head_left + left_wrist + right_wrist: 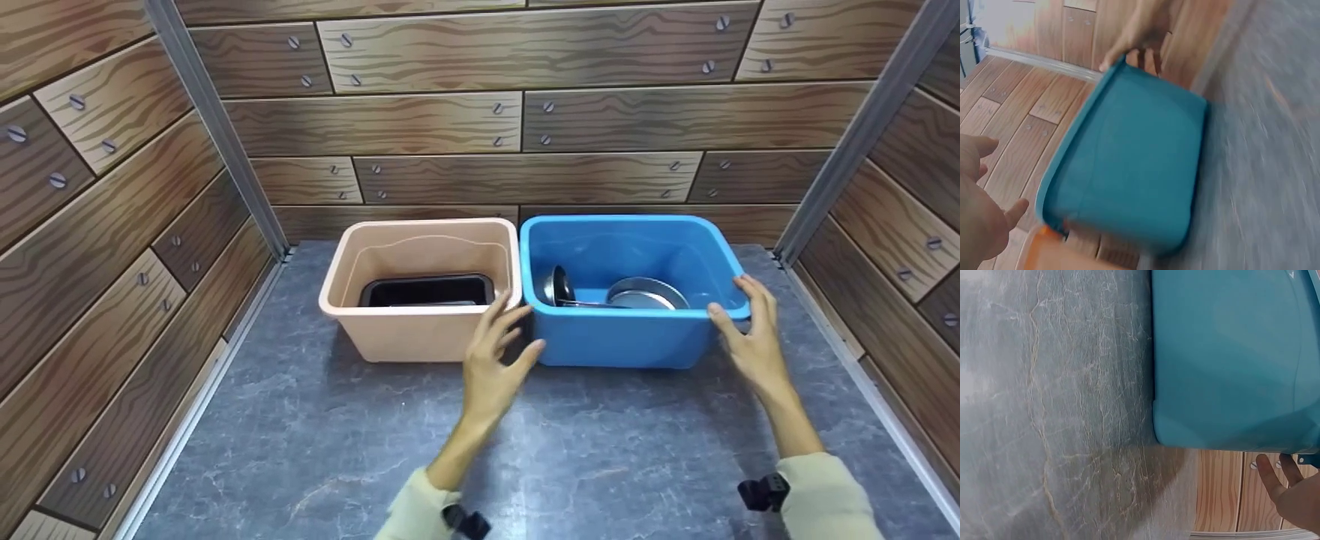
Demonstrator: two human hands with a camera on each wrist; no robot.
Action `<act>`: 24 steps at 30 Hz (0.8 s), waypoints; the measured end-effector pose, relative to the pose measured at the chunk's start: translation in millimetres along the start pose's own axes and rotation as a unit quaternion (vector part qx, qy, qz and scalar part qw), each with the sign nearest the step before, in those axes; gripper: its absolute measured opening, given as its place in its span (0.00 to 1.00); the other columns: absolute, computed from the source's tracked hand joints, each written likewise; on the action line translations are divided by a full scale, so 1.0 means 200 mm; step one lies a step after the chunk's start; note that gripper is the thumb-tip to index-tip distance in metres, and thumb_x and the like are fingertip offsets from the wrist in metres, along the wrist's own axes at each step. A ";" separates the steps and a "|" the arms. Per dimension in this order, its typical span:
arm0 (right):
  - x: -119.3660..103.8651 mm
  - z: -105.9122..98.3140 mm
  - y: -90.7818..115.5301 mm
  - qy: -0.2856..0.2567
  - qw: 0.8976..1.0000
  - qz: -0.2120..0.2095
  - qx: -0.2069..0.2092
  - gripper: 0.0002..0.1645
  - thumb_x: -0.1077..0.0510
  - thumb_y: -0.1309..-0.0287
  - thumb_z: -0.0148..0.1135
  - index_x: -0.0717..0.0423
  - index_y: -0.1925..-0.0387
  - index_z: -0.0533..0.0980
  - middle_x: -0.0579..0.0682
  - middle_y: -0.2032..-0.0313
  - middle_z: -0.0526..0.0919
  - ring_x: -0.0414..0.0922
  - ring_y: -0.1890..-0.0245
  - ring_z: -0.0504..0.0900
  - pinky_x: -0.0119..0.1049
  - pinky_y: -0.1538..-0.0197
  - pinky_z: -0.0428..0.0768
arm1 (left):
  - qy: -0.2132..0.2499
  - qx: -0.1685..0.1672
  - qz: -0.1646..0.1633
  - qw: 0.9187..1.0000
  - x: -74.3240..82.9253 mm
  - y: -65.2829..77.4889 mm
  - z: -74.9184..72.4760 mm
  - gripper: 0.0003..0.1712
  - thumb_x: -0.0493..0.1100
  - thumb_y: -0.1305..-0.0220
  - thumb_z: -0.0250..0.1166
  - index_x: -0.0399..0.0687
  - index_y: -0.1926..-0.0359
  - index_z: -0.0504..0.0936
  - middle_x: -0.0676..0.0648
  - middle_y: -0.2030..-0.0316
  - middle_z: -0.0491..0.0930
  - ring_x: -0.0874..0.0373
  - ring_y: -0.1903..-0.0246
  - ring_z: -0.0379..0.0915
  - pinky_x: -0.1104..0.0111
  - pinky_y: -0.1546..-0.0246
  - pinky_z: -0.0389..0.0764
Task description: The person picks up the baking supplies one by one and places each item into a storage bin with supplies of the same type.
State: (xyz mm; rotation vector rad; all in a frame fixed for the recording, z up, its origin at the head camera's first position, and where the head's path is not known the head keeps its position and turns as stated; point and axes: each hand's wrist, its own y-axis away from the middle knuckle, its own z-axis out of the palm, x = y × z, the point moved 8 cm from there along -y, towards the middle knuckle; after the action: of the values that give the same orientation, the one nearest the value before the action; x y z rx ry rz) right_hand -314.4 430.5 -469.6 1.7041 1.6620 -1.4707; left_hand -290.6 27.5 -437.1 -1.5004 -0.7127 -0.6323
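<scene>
A blue plastic bin (615, 337) stands on the grey floor, and my right hand (757, 345) holds its front right corner. The thumb lies at the front rim and the fingers at the right side; the right wrist view shows those fingers (1268, 475) beside the bin wall. My left hand (491, 371) has its fingers spread and holds nothing, in front of where the blue bin meets a beige bin (420, 334). Inside the blue bin are a metal ladle (557, 286) and round metal pans (646, 291). A black rectangular tray (427, 289) lies in the beige bin.
Wood-patterned panels (525, 124) enclose the back and both sides, with grey metal posts (217, 127) at the corners. The bins stand side by side near the back panel. Grey marbled floor (337, 442) extends in front of them.
</scene>
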 end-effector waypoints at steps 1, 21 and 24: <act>0.00 0.00 0.00 0.002 1.000 0.001 -0.003 0.41 0.52 0.27 0.62 0.58 0.21 0.57 0.58 0.21 0.50 0.62 0.22 0.50 0.58 0.22 0.48 | -0.015 -0.003 0.009 1.000 0.00 0.01 -0.04 0.26 0.38 0.37 0.76 0.42 0.38 0.83 0.39 0.27 0.68 0.42 0.36 0.76 0.55 0.42 0.83; -0.23 -0.09 0.08 0.252 0.958 -0.132 0.023 0.48 0.38 0.31 0.62 0.47 0.19 0.56 0.52 0.19 0.55 0.60 0.19 0.44 0.71 0.26 0.45 | -0.360 -0.164 0.129 0.909 0.13 -0.07 -0.64 0.36 0.50 0.37 0.75 0.56 0.29 0.76 0.50 0.21 0.60 0.45 0.21 0.52 0.46 0.25 0.59; -0.32 -0.11 0.15 0.302 0.936 -0.178 0.017 0.50 0.35 0.35 0.64 0.42 0.19 0.56 0.51 0.19 0.55 0.58 0.19 0.43 0.67 0.24 0.46 | -0.454 -0.216 0.160 0.850 0.17 -0.08 -0.68 0.40 0.59 0.36 0.73 0.58 0.26 0.73 0.49 0.19 0.56 0.44 0.21 0.50 0.49 0.22 0.54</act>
State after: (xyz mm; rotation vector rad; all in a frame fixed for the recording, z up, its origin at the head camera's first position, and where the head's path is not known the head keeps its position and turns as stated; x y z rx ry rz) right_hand -264.5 407.8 -420.8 2.1003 2.3761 -1.1699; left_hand -276.6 -106.5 -394.8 -2.3077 -1.0259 0.2566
